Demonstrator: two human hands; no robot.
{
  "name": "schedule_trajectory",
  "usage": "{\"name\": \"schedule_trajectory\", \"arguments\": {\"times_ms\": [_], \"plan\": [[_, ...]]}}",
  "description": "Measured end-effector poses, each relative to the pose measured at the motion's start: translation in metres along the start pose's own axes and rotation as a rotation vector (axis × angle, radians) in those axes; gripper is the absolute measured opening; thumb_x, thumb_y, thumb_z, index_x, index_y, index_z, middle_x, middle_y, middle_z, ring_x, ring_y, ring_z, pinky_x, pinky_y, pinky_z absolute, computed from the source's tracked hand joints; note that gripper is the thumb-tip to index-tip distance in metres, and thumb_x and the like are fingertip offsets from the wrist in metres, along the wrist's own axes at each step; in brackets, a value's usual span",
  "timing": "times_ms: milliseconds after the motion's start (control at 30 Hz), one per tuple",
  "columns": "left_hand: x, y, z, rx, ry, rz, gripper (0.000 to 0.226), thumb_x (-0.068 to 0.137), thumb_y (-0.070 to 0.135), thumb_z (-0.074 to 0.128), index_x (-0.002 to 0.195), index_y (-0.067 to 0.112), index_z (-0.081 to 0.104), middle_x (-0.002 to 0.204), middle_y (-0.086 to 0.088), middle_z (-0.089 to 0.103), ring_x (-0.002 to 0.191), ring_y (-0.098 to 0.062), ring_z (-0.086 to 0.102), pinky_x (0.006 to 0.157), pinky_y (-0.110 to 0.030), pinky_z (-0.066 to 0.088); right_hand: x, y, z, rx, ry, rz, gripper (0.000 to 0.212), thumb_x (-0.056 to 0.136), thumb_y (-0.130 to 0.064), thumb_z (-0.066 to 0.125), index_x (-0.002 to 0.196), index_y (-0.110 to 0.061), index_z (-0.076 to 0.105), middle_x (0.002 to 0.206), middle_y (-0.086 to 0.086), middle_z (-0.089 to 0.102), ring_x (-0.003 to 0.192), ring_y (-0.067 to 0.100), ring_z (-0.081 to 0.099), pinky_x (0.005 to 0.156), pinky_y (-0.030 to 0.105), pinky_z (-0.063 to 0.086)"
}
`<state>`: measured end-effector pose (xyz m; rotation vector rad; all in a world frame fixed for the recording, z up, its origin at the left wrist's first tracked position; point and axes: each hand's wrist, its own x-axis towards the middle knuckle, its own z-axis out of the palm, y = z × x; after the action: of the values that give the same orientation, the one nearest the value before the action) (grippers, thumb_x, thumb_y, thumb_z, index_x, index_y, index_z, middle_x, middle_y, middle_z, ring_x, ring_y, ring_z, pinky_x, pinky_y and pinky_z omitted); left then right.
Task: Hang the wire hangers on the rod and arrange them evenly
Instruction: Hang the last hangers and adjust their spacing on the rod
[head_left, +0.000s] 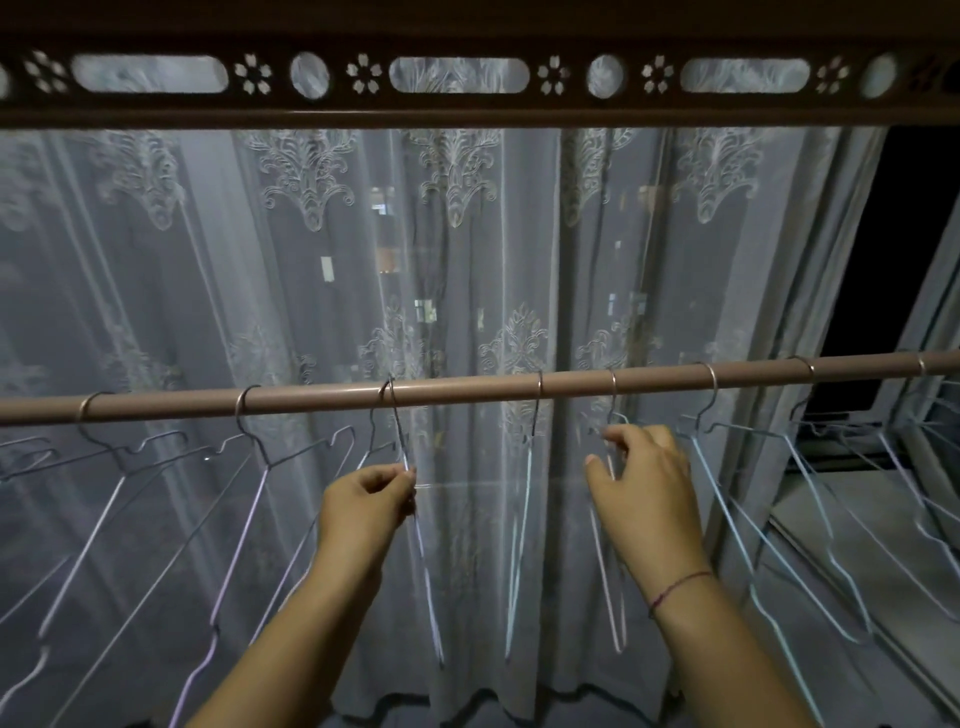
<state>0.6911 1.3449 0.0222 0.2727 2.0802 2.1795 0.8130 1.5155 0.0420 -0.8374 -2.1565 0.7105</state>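
Hangers (540, 388) hooked at eight spots on one rod (467, 387), left hand (363, 499) pinching one, right hand (644, 478) pinching another.

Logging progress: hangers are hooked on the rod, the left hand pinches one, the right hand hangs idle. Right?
Not quite: the head view shows the right hand pinching the neck of a blue hanger on the rod, not idle. The left hand does pinch a grey hanger.
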Motion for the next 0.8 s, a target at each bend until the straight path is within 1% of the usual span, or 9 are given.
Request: {"name": "schedule_trajectory", "arguments": {"times_ms": [67,200,267,367,467,533,633,733,800], "plan": [[0.001,0.001,-0.003,-0.007,0.012,-0.004,0.025,0.087,0.005,0.059,0.065,0.012,0.067,0.041,0.006,0.059,0.055,-0.014,0.052,0.056,-0.021,0.042,-0.004,-0.006,0.002,0.034,0.007,-0.036,0.031,0.086,-0.022,0.057,0.117,-0.016,0.056,0.119,0.003,0.05,0.113,0.021,0.049,0.096,0.037,0.047],[0.006,0.001,-0.013,-0.015,0.038,-0.004,0.025,0.087,0.003,0.059,0.064,0.012,0.066,0.041,0.005,0.059,0.055,-0.015,0.05,0.057,-0.022,0.042,-0.011,-0.017,0.016,0.054,-0.115,-0.039,0.03,0.087,-0.022,0.057,0.115,-0.014,0.056,0.115,0.004,0.053,0.095,0.021,0.058,0.087,0.033,0.048],[0.008,0.0,-0.022,-0.006,0.051,0.0,0.023,0.087,0.004,0.059,0.066,0.012,0.066,0.052,-0.001,0.059,0.058,-0.016,0.049,0.058,-0.024,0.042,-0.014,-0.02,0.026,0.035,-0.174,-0.017,0.033,0.087,-0.023,0.056,0.119,-0.015,0.053,0.116,0.004,0.053,0.098,0.021,0.057,0.089,0.034,0.048],[0.013,-0.004,-0.036,0.018,0.063,-0.011,0.013,0.087,0.009,0.06,0.078,0.011,0.069,0.066,-0.006,0.06,0.063,-0.017,0.049,0.06,-0.025,0.043,-0.014,-0.021,0.04,0.015,-0.214,0.01,0.041,0.086,-0.023,0.056,0.125,-0.014,0.047,0.114,0.008,0.059,0.103,0.023,0.058,0.092,0.036,0.048],[0.016,-0.006,-0.045,0.038,0.071,0.002,0.011,0.086,0.008,0.061,0.09,0.007,0.071,0.071,-0.006,0.063,0.064,-0.016,0.051,0.06,-0.023,0.044,-0.013,-0.022,0.052,0.048,-0.231,0.062,0.049,0.085,-0.02,0.056,0.132,-0.016,0.04,0.103,0.012,0.065,0.094,0.026,0.061,0.083,0.035,0.051],[0.015,-0.006,-0.045,0.048,0.066,0.011,0.012,0.086,0.006,0.061,0.093,0.011,0.07,0.075,-0.005,0.066,0.066,-0.015,0.053,0.061,-0.023,0.044,-0.014,-0.023,0.058,0.079,-0.235,0.085,0.049,0.086,-0.02,0.055,0.132,-0.016,0.041,0.097,0.011,0.066,0.09,0.025,0.061,0.077,0.031,0.05],[0.014,-0.006,-0.041,0.059,0.044,0.017,0.012,0.084,0.005,0.063,0.089,0.01,0.072,0.069,-0.005,0.064,0.063,-0.016,0.05,0.062,-0.026,0.043,-0.015,-0.028,0.065,0.107,-0.222,0.11,0.045,0.087,-0.028,0.056,0.129,-0.014,0.045,0.1,0.012,0.068,0.097,0.028,0.061,0.078,0.03,0.047],[0.011,-0.004,-0.035,0.051,-0.002,0.014,0.013,0.085,0.006,0.062,0.089,0.012,0.072,0.067,-0.002,0.064,0.063,-0.014,0.051,0.061,-0.024,0.044,-0.015,-0.034,0.068,0.13,-0.195,0.123,0.04,0.089,-0.034,0.052,0.121,-0.01,0.05,0.102,0.013,0.068,0.098,0.029,0.06,0.069,0.026,0.039],[0.009,-0.002,-0.029,0.025,-0.026,0.021,0.013,0.085,0.004,0.061,0.091,0.008,0.071,0.064,-0.003,0.061,0.062,-0.015,0.049,0.06,-0.024,0.043,-0.016,-0.037,0.069,0.131,-0.175,0.146,0.04,0.089,-0.034,0.053,0.121,-0.011,0.05,0.103,0.012,0.068,0.098,0.029,0.061,0.069,0.025,0.039]]}}
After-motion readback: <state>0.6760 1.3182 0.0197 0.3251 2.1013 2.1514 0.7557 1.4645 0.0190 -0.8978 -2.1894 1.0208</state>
